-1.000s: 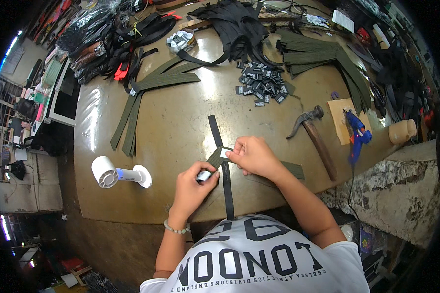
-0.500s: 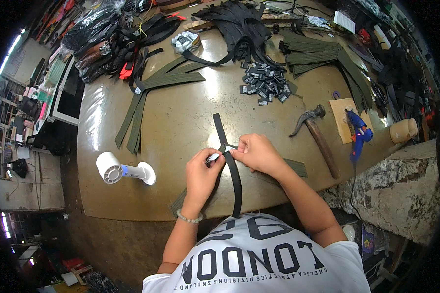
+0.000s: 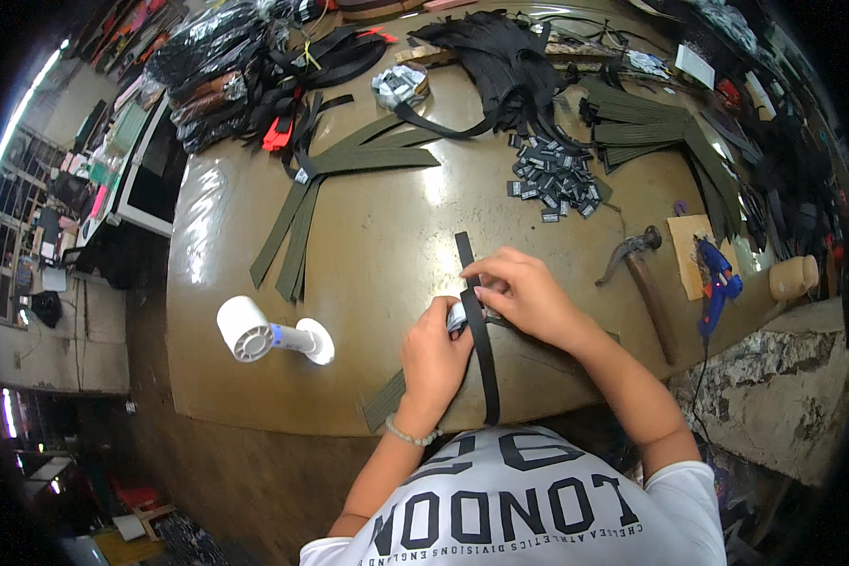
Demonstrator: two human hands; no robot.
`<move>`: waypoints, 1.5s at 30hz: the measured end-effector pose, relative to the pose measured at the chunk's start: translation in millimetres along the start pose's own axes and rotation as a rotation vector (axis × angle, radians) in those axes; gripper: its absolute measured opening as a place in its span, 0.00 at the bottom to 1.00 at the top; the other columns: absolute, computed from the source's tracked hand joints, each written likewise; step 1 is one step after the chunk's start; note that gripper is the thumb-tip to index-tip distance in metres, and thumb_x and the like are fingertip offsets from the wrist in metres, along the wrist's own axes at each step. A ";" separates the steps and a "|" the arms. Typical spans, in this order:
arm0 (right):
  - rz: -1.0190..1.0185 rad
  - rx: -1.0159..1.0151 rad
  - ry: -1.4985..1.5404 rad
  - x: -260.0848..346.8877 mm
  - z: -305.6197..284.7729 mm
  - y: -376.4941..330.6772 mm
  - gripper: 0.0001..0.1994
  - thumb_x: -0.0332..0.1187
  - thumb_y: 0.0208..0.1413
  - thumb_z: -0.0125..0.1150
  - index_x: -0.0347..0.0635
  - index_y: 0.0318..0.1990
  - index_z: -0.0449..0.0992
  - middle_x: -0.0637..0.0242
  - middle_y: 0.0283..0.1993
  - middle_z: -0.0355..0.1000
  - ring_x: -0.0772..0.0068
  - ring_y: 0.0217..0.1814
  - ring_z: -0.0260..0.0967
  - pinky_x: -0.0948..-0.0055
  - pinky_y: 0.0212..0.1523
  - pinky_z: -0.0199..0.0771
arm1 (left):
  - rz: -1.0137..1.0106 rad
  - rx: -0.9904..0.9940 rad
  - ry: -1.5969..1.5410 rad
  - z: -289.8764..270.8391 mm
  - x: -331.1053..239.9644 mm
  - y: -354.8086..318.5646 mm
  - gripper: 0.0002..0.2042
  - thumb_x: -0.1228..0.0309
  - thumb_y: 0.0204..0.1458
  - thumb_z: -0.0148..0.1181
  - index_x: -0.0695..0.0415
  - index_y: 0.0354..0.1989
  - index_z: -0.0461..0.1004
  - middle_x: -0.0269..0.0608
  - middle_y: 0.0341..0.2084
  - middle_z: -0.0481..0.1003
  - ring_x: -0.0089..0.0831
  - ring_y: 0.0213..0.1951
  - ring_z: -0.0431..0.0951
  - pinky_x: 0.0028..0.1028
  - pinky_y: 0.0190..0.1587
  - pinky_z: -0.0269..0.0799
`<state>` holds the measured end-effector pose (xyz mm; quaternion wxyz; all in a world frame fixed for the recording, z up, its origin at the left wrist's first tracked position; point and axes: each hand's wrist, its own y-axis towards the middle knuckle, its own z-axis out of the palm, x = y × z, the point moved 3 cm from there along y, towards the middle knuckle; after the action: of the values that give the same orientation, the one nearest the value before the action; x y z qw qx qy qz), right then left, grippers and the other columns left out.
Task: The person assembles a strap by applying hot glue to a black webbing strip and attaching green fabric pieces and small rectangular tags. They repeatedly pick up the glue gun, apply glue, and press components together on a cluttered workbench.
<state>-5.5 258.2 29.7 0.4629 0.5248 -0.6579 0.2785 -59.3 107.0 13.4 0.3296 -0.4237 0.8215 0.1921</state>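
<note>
Near the table's front edge, my left hand (image 3: 432,347) is closed around a small whitish-grey folded piece (image 3: 457,317), its kind unclear, beside a black webbing strap (image 3: 486,373). The strap runs lengthwise between my hands and hangs toward my shirt; its far end (image 3: 462,247) lies on the table. My right hand (image 3: 530,294) pinches the strap between thumb and index finger, just beyond the left fingertips. Beneath the hands lies an olive-green strap (image 3: 384,401), crosswise and partly hidden by them. What joins the straps at the crossing is covered by my fingers.
A white handheld fan (image 3: 274,335) stands left. Right lie a hammer (image 3: 649,292) and a blue glue gun (image 3: 719,288) on cardboard. Farther back are small black labels (image 3: 557,179), green straps (image 3: 368,158), more green straps (image 3: 646,127) and black straps (image 3: 500,61).
My right hand has moved from the white piece at the crossing onto the black strap. My left hand keeps its hold. The whole view has shifted, with things appearing farther right.
</note>
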 end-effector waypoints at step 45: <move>0.442 0.026 -0.362 48.0 -2.2 -107.1 0.15 0.40 0.64 0.53 0.33 0.44 0.67 0.40 0.31 0.73 0.33 0.36 0.72 0.46 0.33 0.72 | -0.030 0.081 -0.389 -17.9 30.2 -5.9 0.09 0.75 0.60 0.46 0.57 0.47 0.65 0.54 0.21 0.70 0.50 0.25 0.74 0.40 0.31 0.67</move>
<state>95.8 207.7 61.1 0.2591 0.4157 -0.8247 0.2826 -74.0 75.8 4.6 0.5018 -0.3772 0.7429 0.2324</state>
